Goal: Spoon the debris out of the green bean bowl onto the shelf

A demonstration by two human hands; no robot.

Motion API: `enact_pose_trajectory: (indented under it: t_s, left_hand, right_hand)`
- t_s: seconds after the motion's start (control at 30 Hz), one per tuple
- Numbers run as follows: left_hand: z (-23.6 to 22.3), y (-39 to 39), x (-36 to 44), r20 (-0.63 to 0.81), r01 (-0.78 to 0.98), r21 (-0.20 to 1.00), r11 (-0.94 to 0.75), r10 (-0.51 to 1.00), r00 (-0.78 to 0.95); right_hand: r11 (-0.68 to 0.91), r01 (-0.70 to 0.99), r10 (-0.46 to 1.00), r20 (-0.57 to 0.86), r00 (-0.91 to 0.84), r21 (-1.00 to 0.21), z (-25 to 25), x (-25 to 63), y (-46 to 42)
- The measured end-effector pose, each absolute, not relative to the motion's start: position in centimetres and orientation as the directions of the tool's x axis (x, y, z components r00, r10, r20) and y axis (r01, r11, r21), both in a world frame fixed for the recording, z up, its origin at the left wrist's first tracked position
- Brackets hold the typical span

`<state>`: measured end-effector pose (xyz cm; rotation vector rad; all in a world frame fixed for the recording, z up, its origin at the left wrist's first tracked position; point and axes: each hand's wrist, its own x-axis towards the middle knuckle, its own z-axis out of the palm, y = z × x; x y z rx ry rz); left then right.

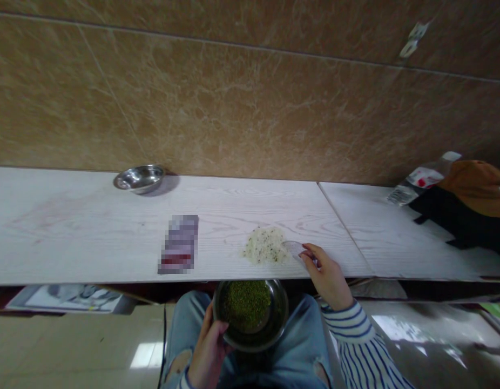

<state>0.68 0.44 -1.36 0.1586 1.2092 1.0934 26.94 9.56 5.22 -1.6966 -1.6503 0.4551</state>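
Observation:
My left hand (pixel 211 340) grips the rim of a steel bowl (pixel 279 319) held over my lap, below the table's front edge. Small green beans (pixel 245 302) that look like mung beans lie inside it, tilted toward the left. On the tabletop, my right hand (pixel 325 270) pinches a clear plastic piece (pixel 294 248), possibly a scoop or spoon; its shape is hard to make out. Its far end touches the right side of a pile of white grains (pixel 265 245) with dark specks mixed in.
A second steel bowl (pixel 140 179) stands by the wall at the back left. A pixelated flat item, phone-like (pixel 179 243), lies left of the pile. At the far right are a plastic bottle (pixel 424 177) and a black and brown bag or cloth (pixel 472 200). Papers (pixel 67 297) sit on a shelf below.

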Motion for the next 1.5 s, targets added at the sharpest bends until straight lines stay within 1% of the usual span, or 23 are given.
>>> enact_pose_trajectory:
  t_s: [0.07,0.13,0.23,0.33,0.43,0.6,0.7,0.83,0.97,1.27,1.33,1.5]
  left_hand:
    - [-1.2,0.6,0.6,-0.677,-0.605,0.612,0.509,0.733,-0.068]
    - [-1.0,0.6,0.6,-0.653,-0.607,0.622,0.495,0.756,-0.053]
    - [-0.7,0.6,0.6,-0.680,-0.608,0.610,0.509,0.730,-0.071]
    - [-0.7,0.5,0.7,-0.683,-0.604,0.613,0.509,0.726,-0.081]
    - [-0.7,0.4,0.8,-0.679,-0.609,0.609,0.508,0.731,-0.068]
    - [-0.9,0.3,0.5,-0.686,-0.620,0.599,0.506,0.724,-0.073]
    - [-1.0,0.3,0.2,-0.706,-0.616,0.597,0.514,0.701,-0.098]
    - [-1.0,0.5,0.0,-0.708,-0.607,0.604,0.516,0.697,-0.112]
    - [-1.0,0.6,0.1,-0.707,-0.622,0.599,0.504,0.698,-0.116]
    - [-2.0,0.8,0.1,-0.701,-0.588,0.622,0.517,0.702,-0.125]
    - [-2.1,0.7,0.0,-0.700,-0.594,0.622,0.510,0.702,-0.130]
    - [-1.6,0.6,-0.1,-0.705,-0.597,0.615,0.515,0.699,-0.123]
  right_hand:
    - [0.066,0.726,0.966,0.226,0.125,-0.685,5.3,26.8,9.6]
    - [0.065,0.738,0.964,0.233,0.128,-0.672,5.4,26.7,9.6]
    - [0.083,0.759,0.957,0.264,0.120,-0.645,5.7,26.3,9.5]
    - [0.142,0.775,0.947,0.312,0.075,-0.616,5.9,25.0,9.4]
    - [0.245,0.771,0.935,0.355,-0.026,-0.588,6.0,23.2,9.5]
    - [0.328,0.778,0.911,0.397,-0.112,-0.535,5.9,20.0,9.8]
    - [0.373,0.785,0.899,0.402,-0.173,-0.496,5.9,18.6,9.9]
    - [0.405,0.814,0.892,0.373,-0.253,-0.416,5.7,17.9,10.0]
    - [0.380,0.846,0.900,0.359,-0.246,-0.373,5.4,18.5,10.4]
    - [0.359,0.870,0.908,0.344,-0.240,-0.338,5.6,19.9,12.2]
    - [0.359,0.864,0.910,0.340,-0.239,-0.354,5.7,20.2,12.4]
    - [0.384,0.813,0.902,0.364,-0.231,-0.438,6.0,21.1,11.7]
